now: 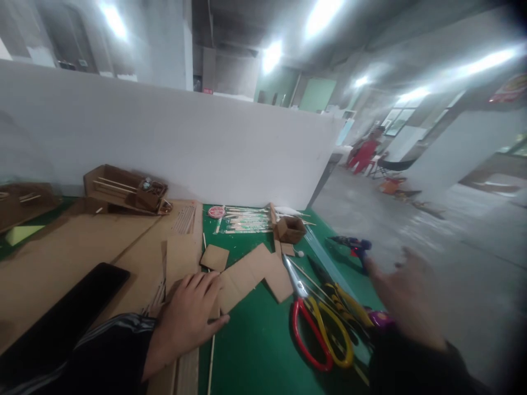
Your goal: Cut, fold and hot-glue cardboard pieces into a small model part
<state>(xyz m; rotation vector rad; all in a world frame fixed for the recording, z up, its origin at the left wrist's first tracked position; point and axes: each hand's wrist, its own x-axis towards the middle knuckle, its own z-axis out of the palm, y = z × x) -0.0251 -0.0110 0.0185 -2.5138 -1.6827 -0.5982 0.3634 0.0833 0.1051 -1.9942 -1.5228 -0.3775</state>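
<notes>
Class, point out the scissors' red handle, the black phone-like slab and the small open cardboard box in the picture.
red handle (295, 336), head view, left side of its loop
black slab (78, 299), head view, middle of its face
cardboard box (291, 236), head view, front wall

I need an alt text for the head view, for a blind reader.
A person's left hand rests on cardboard pieces on a green tabletop; the blurred right hand is open near a blue gun-shaped tool. Scissors with red and yellow handles lie between.

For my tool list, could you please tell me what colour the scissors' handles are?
One handle is red, the other yellow, in the head view.
</notes>
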